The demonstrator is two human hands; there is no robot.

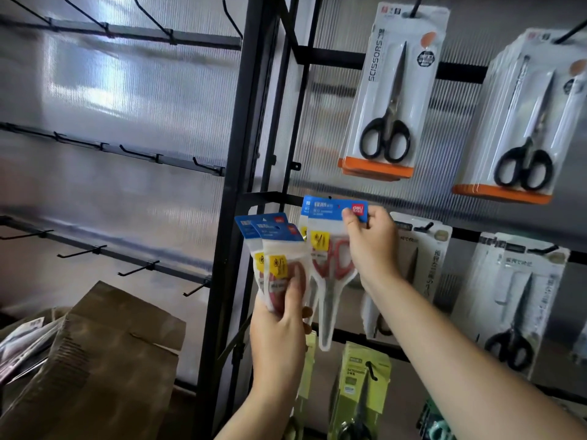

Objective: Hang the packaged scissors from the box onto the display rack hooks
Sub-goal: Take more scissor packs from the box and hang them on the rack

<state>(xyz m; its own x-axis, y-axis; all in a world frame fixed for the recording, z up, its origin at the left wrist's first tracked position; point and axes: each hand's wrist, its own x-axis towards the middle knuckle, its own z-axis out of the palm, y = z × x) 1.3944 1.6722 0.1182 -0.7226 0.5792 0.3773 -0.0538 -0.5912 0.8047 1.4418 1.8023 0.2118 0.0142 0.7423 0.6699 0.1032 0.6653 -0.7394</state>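
My right hand [370, 246] pinches the blue header card of a red-handled scissors pack [330, 249], holding it up against the rack's middle rail [270, 196]. The hook there is hidden behind the card. My left hand [282, 322] grips a fanned bundle of the same blue-topped scissors packs [274, 258] just left of it and lower. The open cardboard box [104, 360] stands at lower left.
Black-handled scissors packs [390, 96] hang on upper hooks, more [521, 122] at far right. Grey packs [514, 296] and green packs [359, 385] hang lower. The left rack section [139, 154] has bare hooks. A black upright post [241, 154] divides the sections.
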